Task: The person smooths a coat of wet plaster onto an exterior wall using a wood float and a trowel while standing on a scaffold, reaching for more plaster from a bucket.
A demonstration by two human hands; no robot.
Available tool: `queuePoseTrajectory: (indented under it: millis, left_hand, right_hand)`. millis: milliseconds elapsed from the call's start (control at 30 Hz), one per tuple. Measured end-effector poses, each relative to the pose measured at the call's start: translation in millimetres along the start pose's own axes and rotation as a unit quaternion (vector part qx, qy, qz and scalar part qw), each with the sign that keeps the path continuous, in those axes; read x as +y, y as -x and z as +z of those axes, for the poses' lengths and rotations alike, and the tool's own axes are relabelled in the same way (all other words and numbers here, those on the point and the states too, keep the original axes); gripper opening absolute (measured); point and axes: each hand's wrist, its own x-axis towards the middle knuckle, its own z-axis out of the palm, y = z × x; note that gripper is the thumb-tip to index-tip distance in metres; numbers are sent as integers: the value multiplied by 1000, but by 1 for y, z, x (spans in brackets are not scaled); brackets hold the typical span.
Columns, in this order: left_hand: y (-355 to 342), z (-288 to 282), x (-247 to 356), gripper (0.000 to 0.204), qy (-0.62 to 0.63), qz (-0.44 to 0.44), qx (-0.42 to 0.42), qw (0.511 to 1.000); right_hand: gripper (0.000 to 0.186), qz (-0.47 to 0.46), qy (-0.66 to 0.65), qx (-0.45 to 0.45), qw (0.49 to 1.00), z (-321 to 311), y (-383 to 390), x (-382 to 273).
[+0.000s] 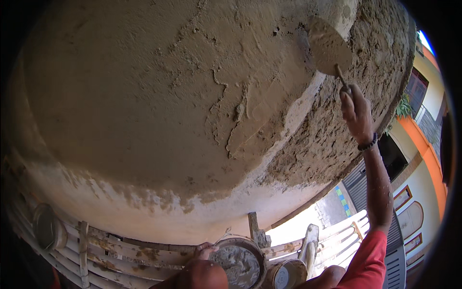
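My right hand (357, 113) is raised at the upper right, fingers wrapped round the handle of a trowel (329, 45). The trowel's rounded blade, smeared with mortar, lies against or very close to the wall (144, 106), beside a pale strip. Wet brown plaster coats much of the wall, with ridges and drips near the middle. Low in the view, my left hand (206, 250) is closed at the rim of a bucket (261, 257) of wet grey mortar (236, 266). My knee partly covers that hand.
A bamboo platform (130, 253) runs beneath me, with upright posts (310, 241). A second bucket (288, 275) stands right of the mortar bucket; another container (48, 226) is at the far left. Rough plaster (308, 149) reaches the wall's right edge. Beyond stand houses (418, 192) and a street.
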Motion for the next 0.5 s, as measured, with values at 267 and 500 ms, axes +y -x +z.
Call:
queuePoseTrajectory:
  millis: [267, 500]
  left_hand:
    - [2, 7, -11, 15, -7, 2, 14, 1000]
    - [0, 10, -17, 14, -11, 3, 21, 1000]
  right_hand:
    - [23, -126, 198, -209, 949, 67, 58, -42]
    - [35, -71, 175, -86, 978, -29, -72, 2]
